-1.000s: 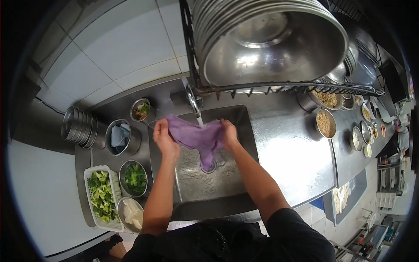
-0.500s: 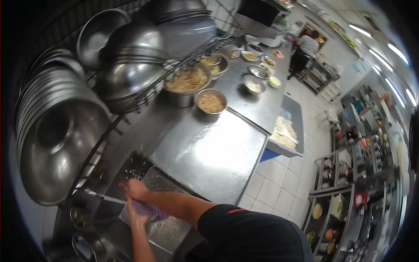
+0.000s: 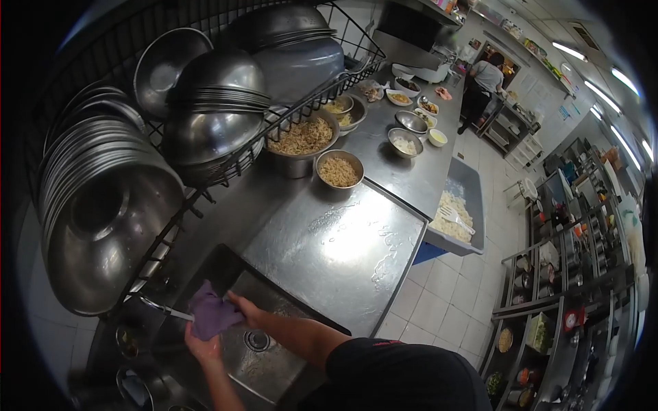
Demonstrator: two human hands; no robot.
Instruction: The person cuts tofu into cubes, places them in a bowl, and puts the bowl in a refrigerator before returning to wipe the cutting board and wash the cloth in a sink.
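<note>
A purple cloth (image 3: 214, 313) is spread between my two hands over the metal sink (image 3: 274, 363), close to the tip of the faucet (image 3: 161, 306). My left hand (image 3: 203, 344) grips the cloth's lower left edge. At its right side, my right hand (image 3: 245, 309) pinches a corner. The sink's round drain (image 3: 257, 340) shows below the right hand. Part of the cloth is hidden behind my fingers.
A wire rack (image 3: 226, 164) of stacked metal bowls (image 3: 110, 212) hangs at the upper left. Food bowls (image 3: 340, 170) stand on the steel counter (image 3: 329, 253). A grey tub (image 3: 473, 198) is beyond its right edge. A person (image 3: 483, 85) stands far back.
The purple cloth, bunched between my hands before, is now opened out. My right hand has moved right and down, away from my left. The drain has come into view.
</note>
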